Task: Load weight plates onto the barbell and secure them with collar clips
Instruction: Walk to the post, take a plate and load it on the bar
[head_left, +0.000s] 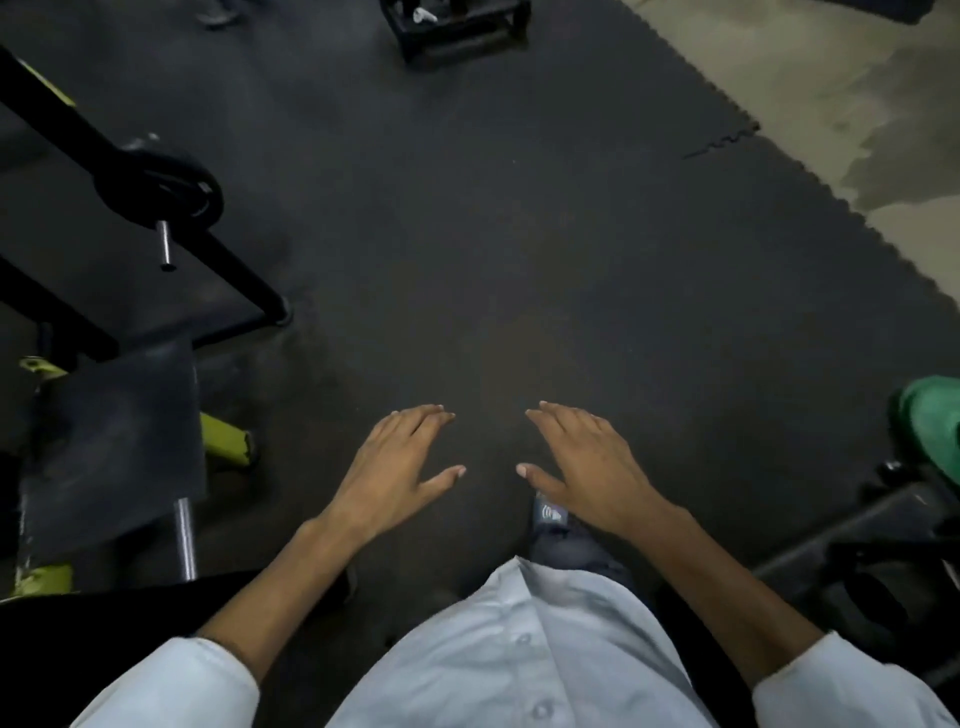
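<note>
My left hand (400, 460) and my right hand (582, 462) hover palm down over the dark rubber floor, fingers spread, holding nothing. A black weight plate (161, 182) sits on a steel barbell sleeve (165, 244) at the upper left, well away from both hands. The bare end of that sleeve sticks out past the plate. A second steel bar end (185, 535) shows at the lower left under a dark bench pad. No collar clip is visible.
A black and yellow-green rack frame (228, 441) fills the left side. A dark stand (457, 31) sits at the top centre. Black equipment and a green object (930, 421) stand at the right. Bare concrete (831, 104) lies beyond the mat's edge.
</note>
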